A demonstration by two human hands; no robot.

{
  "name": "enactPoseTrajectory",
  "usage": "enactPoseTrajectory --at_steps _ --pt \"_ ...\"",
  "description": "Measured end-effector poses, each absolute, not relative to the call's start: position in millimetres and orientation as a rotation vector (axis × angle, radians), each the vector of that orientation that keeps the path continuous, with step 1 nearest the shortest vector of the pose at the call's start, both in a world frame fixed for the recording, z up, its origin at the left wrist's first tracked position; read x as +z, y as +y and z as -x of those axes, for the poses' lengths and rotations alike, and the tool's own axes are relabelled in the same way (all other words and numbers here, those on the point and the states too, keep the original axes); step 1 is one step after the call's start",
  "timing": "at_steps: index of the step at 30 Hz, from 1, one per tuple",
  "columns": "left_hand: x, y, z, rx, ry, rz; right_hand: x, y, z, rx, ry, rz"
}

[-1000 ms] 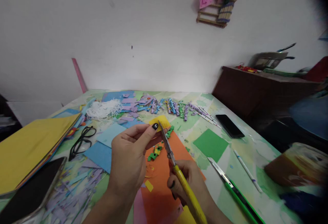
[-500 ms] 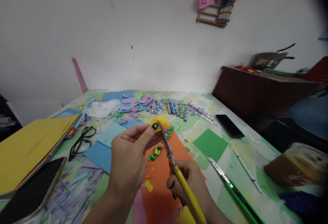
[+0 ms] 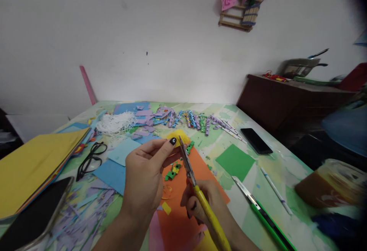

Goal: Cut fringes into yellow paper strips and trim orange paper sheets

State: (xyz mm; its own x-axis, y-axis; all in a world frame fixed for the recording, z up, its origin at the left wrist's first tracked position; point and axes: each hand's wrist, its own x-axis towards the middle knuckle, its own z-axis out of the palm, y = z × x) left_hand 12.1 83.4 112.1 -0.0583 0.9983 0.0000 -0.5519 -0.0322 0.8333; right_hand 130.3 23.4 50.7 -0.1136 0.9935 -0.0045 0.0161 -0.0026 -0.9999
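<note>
My left hand (image 3: 149, 167) pinches a small piece of yellow paper (image 3: 178, 134) between thumb and fingers. In my right hand (image 3: 200, 205) is a pair of scissors (image 3: 208, 209) with yellow handles, their blades pointing away from me. The blade tips lie against the yellow paper's right part, beside my left thumb. Below the hands is a sheet of orange paper (image 3: 177, 224), with small green and yellow cut-out pieces (image 3: 173, 171) and a yellow scrap (image 3: 166, 208) on it.
A green utility knife (image 3: 263, 212) with its blade out, green paper (image 3: 235, 162) and a phone (image 3: 256, 140) lie right. Left are eyeglasses (image 3: 91, 160), another phone (image 3: 37, 214), yellow sheets (image 3: 40, 163) and purple strips (image 3: 83, 212). White string (image 3: 117, 123) and rolled paper pieces (image 3: 195, 120) lie behind.
The scissors have shifted slightly to the right on the yellow paper. My right hand's fingers have moved a little on the handles. The left hand keeps nearly the same place.
</note>
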Motion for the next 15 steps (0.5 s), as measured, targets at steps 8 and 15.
enactPoseTrajectory --at_steps 8,15 --pt "108.0 99.5 -4.4 1.621 0.829 -0.754 61.3 21.4 -130.8 1.375 -1.355 1.343" --pt "106.2 125.0 14.7 1.916 0.891 -0.867 50.9 27.2 -137.5 1.325 -1.36 1.476"
